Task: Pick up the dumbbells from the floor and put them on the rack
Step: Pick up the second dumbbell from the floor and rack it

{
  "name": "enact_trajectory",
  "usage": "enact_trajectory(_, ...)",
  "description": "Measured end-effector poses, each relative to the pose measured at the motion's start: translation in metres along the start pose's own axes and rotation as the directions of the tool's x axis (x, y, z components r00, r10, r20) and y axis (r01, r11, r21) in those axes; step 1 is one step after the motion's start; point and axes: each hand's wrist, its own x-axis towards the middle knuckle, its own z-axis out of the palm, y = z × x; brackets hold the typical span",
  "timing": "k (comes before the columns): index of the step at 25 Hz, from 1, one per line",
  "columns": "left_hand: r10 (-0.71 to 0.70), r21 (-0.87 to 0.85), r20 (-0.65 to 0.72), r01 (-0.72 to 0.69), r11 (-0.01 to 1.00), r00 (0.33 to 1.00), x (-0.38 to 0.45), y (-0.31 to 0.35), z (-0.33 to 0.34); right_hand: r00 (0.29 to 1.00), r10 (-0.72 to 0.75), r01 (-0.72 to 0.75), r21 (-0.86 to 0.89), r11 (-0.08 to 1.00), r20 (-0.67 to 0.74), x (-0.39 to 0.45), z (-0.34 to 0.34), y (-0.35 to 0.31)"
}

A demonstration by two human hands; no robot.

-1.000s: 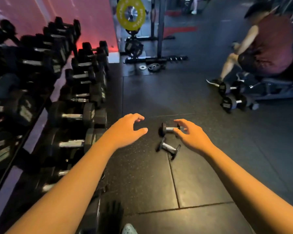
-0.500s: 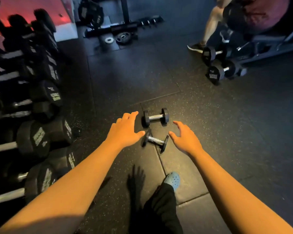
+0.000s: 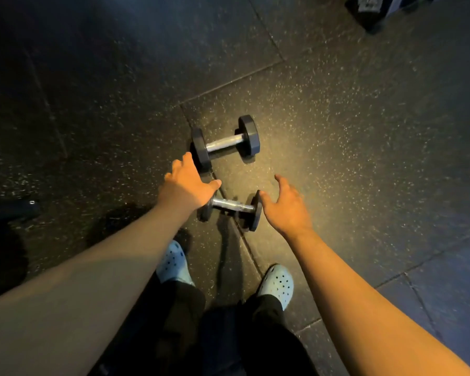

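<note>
The scene is viewed from one head-worn wide-angle camera, directed steeply downward at the floor (image 3: 350, 137), near the outstretched forearms.

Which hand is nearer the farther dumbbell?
Left. The left hand has its fingertips beside the farther dumbbell's left head; the right hand is back by the nearer dumbbell.

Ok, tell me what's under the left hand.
Under the left hand: the near dumbbell, its left head partly covered, on the rubber floor. Whether the fingers touch it is hidden.

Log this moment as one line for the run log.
stage: reaching | left hand: open | right hand: open | two dumbbells: on floor, ungrasped
</note>
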Motion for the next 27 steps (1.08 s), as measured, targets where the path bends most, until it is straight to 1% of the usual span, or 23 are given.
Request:
enact_trajectory(4, -0.032, -0.013, 0.034, 0.032, 0.999, 0.999, 0.098, -0.027, 0.087, 0.995, 0.095, -0.095, -0.012, 0.995, -0.007, 0.08, 0.086, 0.044)
enact_trajectory(9, -0.109, -0.003, 0.041, 0.109, 0.994, 0.993, 0.161, -0.056, 0.165, 0.979, 0.205, -0.205, -0.005, 0.979, -0.002, 0.139, 0.157, 0.079)
enact_trajectory(12, -0.133, -0.012, 0.054, 0.134, 0.991, 0.99, 0.18, -0.065, 0.198, 0.946, 0.313, -0.313, 0.014, 0.95, -0.083, 0.157, 0.181, 0.089)
enact_trajectory(14, -0.176, -0.058, 0.06, 0.179, 0.982, 0.983, 0.186, -0.063, 0.209, 0.912, 0.386, -0.375, 0.098, 0.922, -0.141, 0.163, 0.187, 0.09)
enact_trajectory(16, -0.193, -0.105, 0.053, 0.197, 0.975, 0.98, 0.188, -0.06, 0.215, 0.891, 0.426, -0.406, 0.149, 0.902, -0.156, 0.166, 0.189, 0.088)
enact_trajectory(18, -0.163, -0.121, 0.026, 0.165, 0.979, 0.986, 0.178, -0.058, 0.21, 0.899, 0.405, -0.383, 0.151, 0.911, -0.164, 0.159, 0.185, 0.08)
enact_trajectory(20, -0.128, -0.149, -0.012, 0.125, 0.981, 0.992, 0.163, -0.056, 0.196, 0.916, 0.34, -0.31, 0.16, 0.937, -0.211, 0.145, 0.175, 0.071)
enact_trajectory(23, -0.098, -0.248, -0.074, 0.077, 0.966, 0.992, 0.138, -0.04, 0.157, 0.914, 0.293, -0.229, 0.24, 0.943, -0.28, 0.128, 0.142, 0.045)
enact_trajectory(25, -0.071, -0.317, -0.139, 0.023, 0.948, 0.988, 0.111, -0.018, 0.107, 0.91, 0.258, -0.163, 0.291, 0.943, -0.324, 0.109, 0.099, 0.012)
enact_trajectory(27, -0.025, -0.4, -0.238, -0.075, 0.913, 0.971, 0.073, 0.004, 0.048, 0.893, 0.219, -0.088, 0.323, 0.942, -0.393, 0.077, 0.045, -0.03)
